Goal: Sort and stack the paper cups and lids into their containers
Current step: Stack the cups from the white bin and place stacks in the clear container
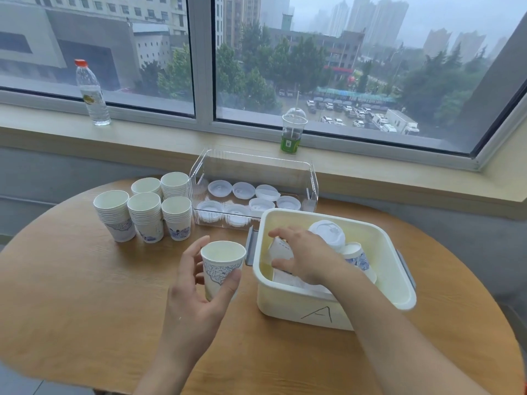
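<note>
Left hand: fingers, thumb curled round upright paper cup. Right hand: fingers grip second cup inside white bin.

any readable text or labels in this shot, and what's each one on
"A": handwritten in black on the front wall of the white bin.
Water bottle label: too blurred to read.
Green print on the plastic drink cup: too small to read.
Paper cup in the left hand: blue pattern only, no words.
</note>
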Action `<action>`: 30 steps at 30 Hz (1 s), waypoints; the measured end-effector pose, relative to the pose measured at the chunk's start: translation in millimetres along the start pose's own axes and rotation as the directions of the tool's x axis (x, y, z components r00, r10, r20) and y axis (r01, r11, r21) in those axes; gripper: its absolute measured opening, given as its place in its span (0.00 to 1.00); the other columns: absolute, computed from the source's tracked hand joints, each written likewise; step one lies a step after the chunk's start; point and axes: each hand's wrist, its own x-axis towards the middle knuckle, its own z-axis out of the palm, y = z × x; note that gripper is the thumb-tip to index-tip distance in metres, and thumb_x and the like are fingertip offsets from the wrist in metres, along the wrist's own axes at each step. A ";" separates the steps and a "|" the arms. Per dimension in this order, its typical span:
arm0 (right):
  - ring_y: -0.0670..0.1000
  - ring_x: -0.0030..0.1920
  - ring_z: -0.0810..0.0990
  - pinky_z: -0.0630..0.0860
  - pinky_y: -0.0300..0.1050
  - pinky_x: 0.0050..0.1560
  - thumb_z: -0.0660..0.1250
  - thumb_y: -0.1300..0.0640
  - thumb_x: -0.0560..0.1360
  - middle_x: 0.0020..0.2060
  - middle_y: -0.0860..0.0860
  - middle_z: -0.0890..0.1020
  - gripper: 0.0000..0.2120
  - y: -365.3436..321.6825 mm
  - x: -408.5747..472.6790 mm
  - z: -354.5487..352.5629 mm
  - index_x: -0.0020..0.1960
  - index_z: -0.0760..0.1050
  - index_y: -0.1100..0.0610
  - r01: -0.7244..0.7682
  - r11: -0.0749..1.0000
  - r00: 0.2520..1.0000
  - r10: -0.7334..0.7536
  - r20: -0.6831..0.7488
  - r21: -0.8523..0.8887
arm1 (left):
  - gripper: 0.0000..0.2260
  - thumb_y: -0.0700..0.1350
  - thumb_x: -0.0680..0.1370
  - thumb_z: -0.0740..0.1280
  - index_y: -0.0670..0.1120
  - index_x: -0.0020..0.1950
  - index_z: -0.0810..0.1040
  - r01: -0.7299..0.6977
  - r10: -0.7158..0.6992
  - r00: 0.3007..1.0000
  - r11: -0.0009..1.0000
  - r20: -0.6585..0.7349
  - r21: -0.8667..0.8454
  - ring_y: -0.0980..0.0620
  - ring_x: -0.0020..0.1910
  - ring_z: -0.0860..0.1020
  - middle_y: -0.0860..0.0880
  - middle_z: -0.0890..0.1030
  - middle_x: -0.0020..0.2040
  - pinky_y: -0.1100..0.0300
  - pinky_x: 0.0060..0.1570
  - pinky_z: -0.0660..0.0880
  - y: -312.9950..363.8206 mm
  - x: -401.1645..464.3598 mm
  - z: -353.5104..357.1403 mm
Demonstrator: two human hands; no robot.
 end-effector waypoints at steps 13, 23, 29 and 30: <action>0.54 0.72 0.72 0.69 0.48 0.69 0.70 0.46 0.80 0.72 0.52 0.74 0.30 0.0 2.0 5.4 0.79 0.64 0.43 -0.049 0.996 0.999 0.049 0.000 0.077 | 0.29 0.64 0.72 0.75 0.64 0.72 0.71 0.006 -0.006 1.000 1.000 0.015 0.019 0.59 0.62 0.79 0.66 0.81 0.59 0.75 0.55 0.71 -2.8 -1.4 -1.4; 0.47 0.60 0.82 0.79 0.53 0.64 0.76 0.46 0.76 0.59 0.46 0.83 0.26 13.7 -18.4 -3.1 0.72 0.73 0.43 0.047 0.846 0.935 0.150 -0.322 0.531 | 0.30 0.63 0.70 0.77 0.64 0.69 0.69 -0.027 0.028 0.999 0.999 0.025 -0.022 0.57 0.60 0.80 0.63 0.81 0.60 0.71 0.53 0.73 16.9 -3.4 5.4; 0.46 0.59 0.83 0.83 0.48 0.58 0.77 0.44 0.74 0.59 0.45 0.84 0.25 -2.7 -48.5 -25.9 0.69 0.75 0.43 0.257 0.534 0.889 0.195 -0.414 0.805 | 0.29 0.58 0.71 0.80 0.59 0.69 0.73 -0.046 0.044 0.996 0.999 0.075 0.019 0.55 0.60 0.80 0.61 0.82 0.60 0.72 0.51 0.71 26.0 -8.9 11.1; 0.48 0.60 0.83 0.82 0.48 0.57 0.77 0.44 0.74 0.60 0.46 0.84 0.26 -6.1 -53.5 -27.9 0.69 0.75 0.43 0.284 0.466 0.889 0.199 -0.412 0.838 | 0.29 0.57 0.72 0.81 0.58 0.69 0.74 -0.047 0.045 0.996 0.999 0.083 0.026 0.56 0.60 0.79 0.62 0.82 0.59 0.73 0.51 0.71 28.6 -9.9 12.2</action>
